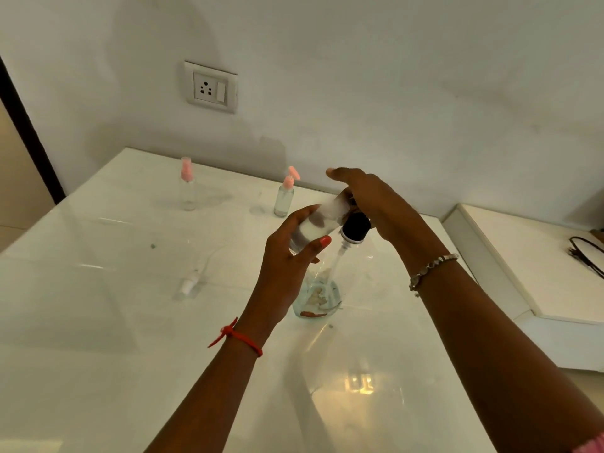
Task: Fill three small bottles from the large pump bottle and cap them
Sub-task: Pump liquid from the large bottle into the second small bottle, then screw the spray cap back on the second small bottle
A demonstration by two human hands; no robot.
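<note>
My left hand grips a small clear bottle, tilted with its mouth toward the pump head. The large clear pump bottle stands on the table, its black collar just under my right hand, which rests over the pump top with fingers mostly straight. Two small bottles stand at the back with pink tops on: a spray bottle at left and a pump bottle nearer the middle. A white cap with a dip tube lies loose on the table.
The glossy white table meets a white wall with a socket plate. A lower white surface lies to the right with a black cable on it.
</note>
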